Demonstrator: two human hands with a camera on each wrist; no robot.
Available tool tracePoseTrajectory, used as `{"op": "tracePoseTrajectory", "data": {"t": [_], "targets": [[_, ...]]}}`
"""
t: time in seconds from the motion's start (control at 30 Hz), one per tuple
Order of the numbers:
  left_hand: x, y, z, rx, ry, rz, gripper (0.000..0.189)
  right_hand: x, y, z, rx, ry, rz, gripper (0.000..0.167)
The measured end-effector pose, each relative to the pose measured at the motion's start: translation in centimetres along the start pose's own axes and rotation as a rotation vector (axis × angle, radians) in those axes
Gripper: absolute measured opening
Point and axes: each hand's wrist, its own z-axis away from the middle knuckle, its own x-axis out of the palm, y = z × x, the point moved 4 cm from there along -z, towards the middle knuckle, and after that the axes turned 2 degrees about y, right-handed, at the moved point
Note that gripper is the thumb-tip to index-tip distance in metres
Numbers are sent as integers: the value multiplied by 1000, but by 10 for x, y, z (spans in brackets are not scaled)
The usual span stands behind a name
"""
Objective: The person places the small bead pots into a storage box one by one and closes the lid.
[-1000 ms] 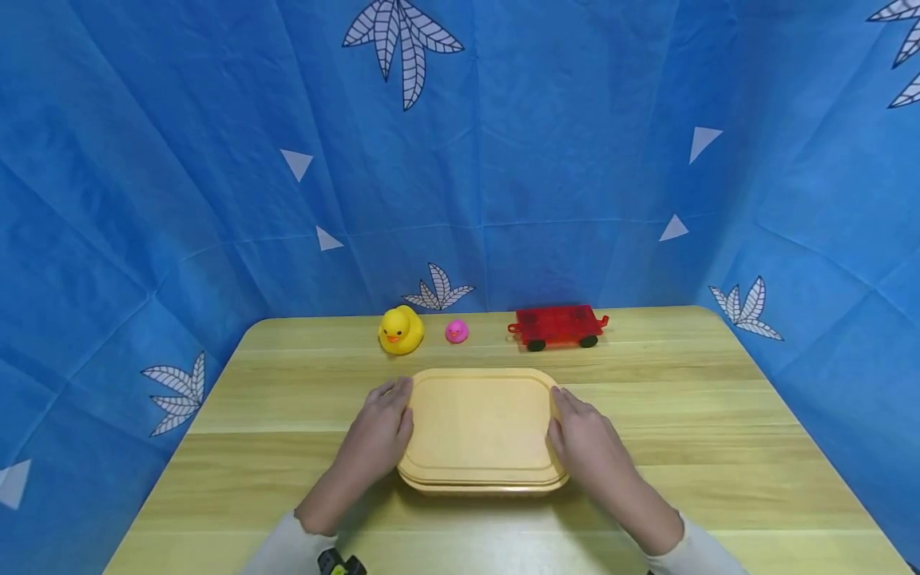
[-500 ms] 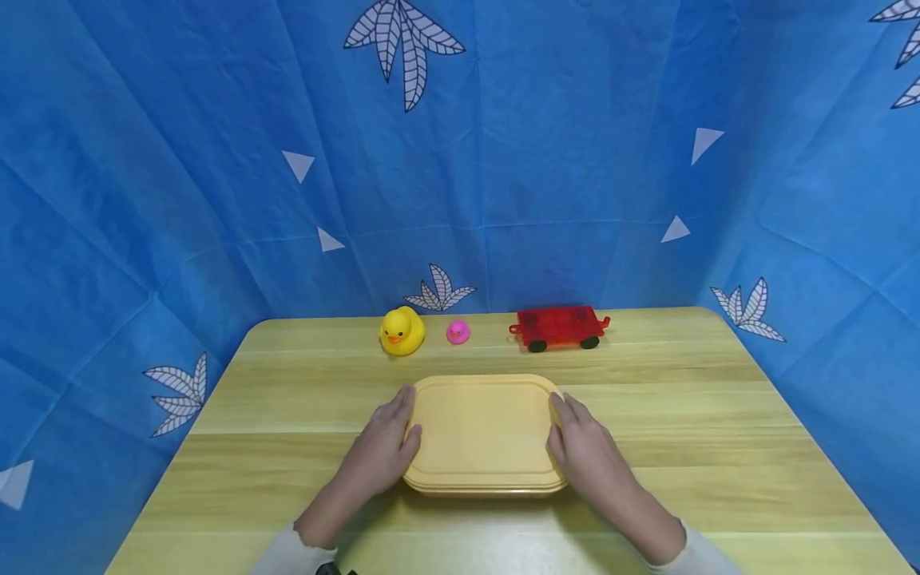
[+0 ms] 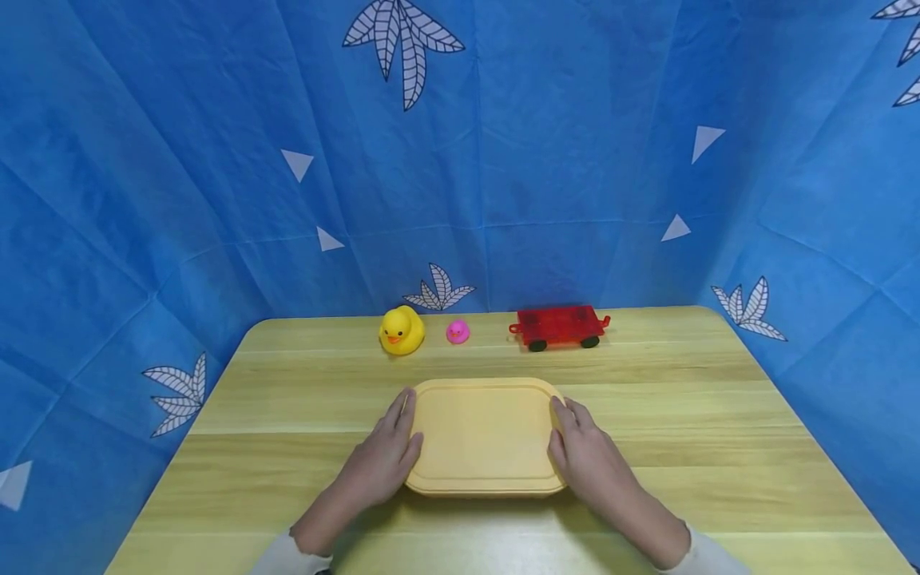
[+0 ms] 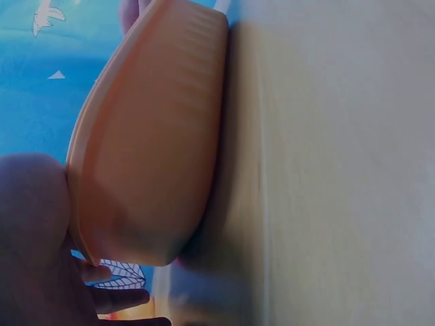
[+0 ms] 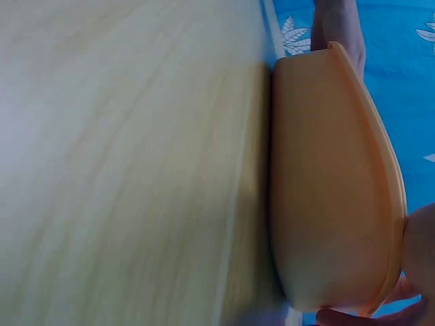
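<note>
A pale yellow lidded box (image 3: 485,431), rounded at the corners, stands on the table in the head view. From the wrist views its tapered side wall (image 4: 153,136) looks orange and rests on the tabletop. My left hand (image 3: 381,455) holds the left end, thumb on the lid's edge and fingers along the side below the rim. At the right end, my right hand (image 3: 591,455) has the same hold, with its thumb at the lid's edge. Whatever is inside is hidden by the lid.
Along the back of the wooden table (image 3: 287,399) stand a yellow rubber duck (image 3: 402,331), a small pink duck (image 3: 458,331) and a red toy wagon (image 3: 558,327) with black wheels. Blue cloth (image 3: 575,160) with leaf prints surrounds the table at the back and sides.
The lid has come down and sits closer on the box, its far edge lower in view. My left hand has shifted slightly right and nearer, still at the rim; the toys have not moved.
</note>
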Motion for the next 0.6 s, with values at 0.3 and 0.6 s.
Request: {"op": "tracePoseTrajectory", "data": {"t": [0.3, 0.6], "targets": [[5, -3, -1, 0, 4, 5, 64, 3, 7, 2, 31, -40, -6, 49], [5, -7, -3, -1, -8, 104, 67, 0, 23, 2, 15, -60, -70, 49]]}}
